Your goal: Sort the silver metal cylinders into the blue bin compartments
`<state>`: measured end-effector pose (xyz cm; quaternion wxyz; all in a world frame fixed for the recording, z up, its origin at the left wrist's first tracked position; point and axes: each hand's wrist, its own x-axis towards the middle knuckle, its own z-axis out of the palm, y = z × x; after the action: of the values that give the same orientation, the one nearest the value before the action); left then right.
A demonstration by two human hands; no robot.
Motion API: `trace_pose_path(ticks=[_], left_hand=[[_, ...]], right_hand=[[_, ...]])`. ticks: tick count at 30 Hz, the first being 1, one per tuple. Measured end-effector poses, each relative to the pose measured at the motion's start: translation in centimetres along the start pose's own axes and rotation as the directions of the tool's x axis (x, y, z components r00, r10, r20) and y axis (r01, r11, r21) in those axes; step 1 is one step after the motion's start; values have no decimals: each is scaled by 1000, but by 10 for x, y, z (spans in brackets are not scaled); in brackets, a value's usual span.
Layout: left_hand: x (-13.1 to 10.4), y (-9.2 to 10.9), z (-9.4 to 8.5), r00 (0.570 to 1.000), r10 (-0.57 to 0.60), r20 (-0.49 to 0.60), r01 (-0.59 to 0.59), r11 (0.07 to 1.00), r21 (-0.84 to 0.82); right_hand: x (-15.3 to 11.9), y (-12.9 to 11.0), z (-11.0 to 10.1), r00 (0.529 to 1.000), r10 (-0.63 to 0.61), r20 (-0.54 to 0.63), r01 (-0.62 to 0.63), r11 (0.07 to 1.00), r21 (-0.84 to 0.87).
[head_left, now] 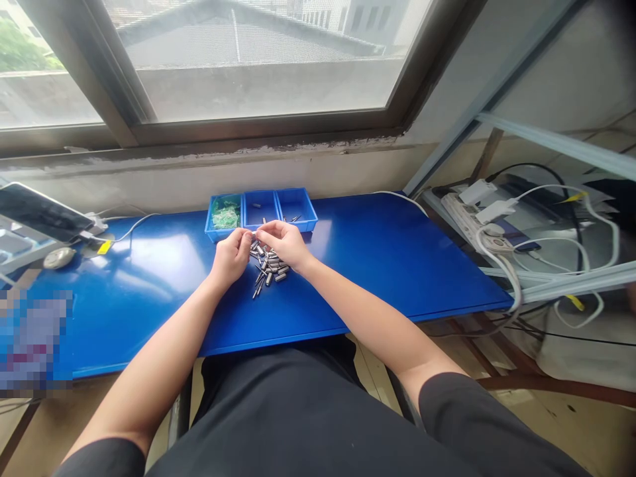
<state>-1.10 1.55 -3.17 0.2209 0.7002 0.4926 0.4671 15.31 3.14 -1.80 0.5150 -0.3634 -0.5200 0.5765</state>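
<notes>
My left hand (232, 254) and my right hand (285, 244) meet above the blue table, fingertips pinched close together. Between them shows a small metal piece (254, 234), mostly covered by the fingers, so its kind is unclear. Beneath the hands lies a loose pile of short metal cylinders (271, 264) mixed with thin metal pins (258, 285). Just behind stand three joined blue bins. The left bin (224, 234) holds green, clear-looking small pieces (226, 213). A few small metal parts lie in the middle bin (259, 197) and the right bin (301, 226).
The blue table (368, 265) runs along a wall under a window. At the left are a phone (42, 211) on a stand, a computer mouse (59, 258) and a white cable. A metal rack with a power strip (470, 222) and tangled cables borders the right end.
</notes>
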Motion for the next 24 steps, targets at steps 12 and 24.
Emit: trace_pose_path(ticks=[12, 24], left_hand=[[-2, 2, 1, 1000, 3, 20, -2, 999, -49], [-1, 2, 0, 999, -2, 48, 3, 1000, -23]], right_hand=[[2, 4, 2, 997, 59, -43, -55, 995, 87], [3, 6, 1, 989, 149, -24, -143, 978, 150]])
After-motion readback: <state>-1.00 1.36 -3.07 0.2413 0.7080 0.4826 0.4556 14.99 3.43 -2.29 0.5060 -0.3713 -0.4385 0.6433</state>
